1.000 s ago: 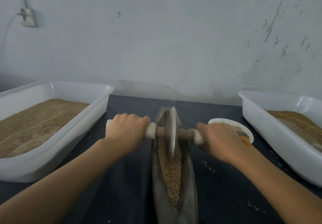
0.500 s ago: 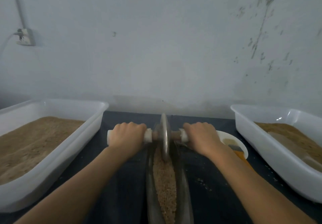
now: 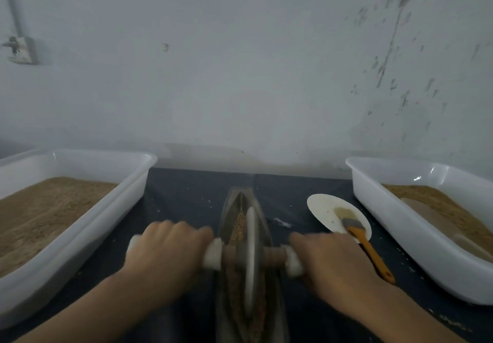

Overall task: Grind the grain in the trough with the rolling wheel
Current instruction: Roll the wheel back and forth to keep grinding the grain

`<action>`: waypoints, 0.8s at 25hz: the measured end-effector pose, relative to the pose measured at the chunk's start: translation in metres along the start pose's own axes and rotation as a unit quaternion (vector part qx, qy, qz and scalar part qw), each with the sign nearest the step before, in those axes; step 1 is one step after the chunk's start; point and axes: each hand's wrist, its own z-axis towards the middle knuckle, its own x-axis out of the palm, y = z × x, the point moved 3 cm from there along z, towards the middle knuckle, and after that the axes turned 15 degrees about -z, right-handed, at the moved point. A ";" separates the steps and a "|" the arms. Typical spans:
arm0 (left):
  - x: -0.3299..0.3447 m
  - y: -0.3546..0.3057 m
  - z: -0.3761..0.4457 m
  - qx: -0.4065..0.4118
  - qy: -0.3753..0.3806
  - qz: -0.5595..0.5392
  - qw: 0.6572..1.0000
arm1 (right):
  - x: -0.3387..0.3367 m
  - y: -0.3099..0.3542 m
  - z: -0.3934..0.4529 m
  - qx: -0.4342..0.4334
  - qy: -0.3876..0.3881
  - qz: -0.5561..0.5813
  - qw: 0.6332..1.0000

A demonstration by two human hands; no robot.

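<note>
The grinding stroke itself is in hand: the rolling wheel (image 3: 249, 260) stands on edge in the trough (image 3: 262, 225), about midway along it, with the grain (image 3: 240, 226) showing ahead of it toward the wall and more packed under and behind it. The left hand (image 3: 166, 253) is clenched round the white-wrapped axle on the trough's left side. The right hand (image 3: 329, 260) wraps the matching end on the trough's right, though it is smeared with motion and I can't make out each finger.

Next, I'd judge, comes an even push along the trough's length, both hands pressing down equally so the wheel stays upright in the groove and doesn't ride up a wall.

The grain looks coarse, tan and still largely whole near the far tip. Right of the trough lies a small white dish (image 3: 324, 209) with an orange-handled brush (image 3: 366, 246) across it.
</note>
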 end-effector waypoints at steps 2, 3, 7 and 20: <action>0.009 0.008 0.037 -0.009 -0.038 0.013 0.999 | 0.005 -0.007 0.039 0.029 -0.048 -0.029 0.998; 0.012 0.011 0.053 -0.015 -0.052 0.022 0.998 | 0.006 -0.011 0.058 0.046 -0.054 -0.039 0.997; 0.010 0.008 0.071 -0.001 -0.064 0.044 0.997 | 0.014 -0.017 0.081 0.076 -0.043 -0.045 0.995; 0.012 0.011 0.040 -0.011 -0.055 0.021 0.998 | 0.004 -0.010 0.048 0.049 -0.035 -0.045 0.997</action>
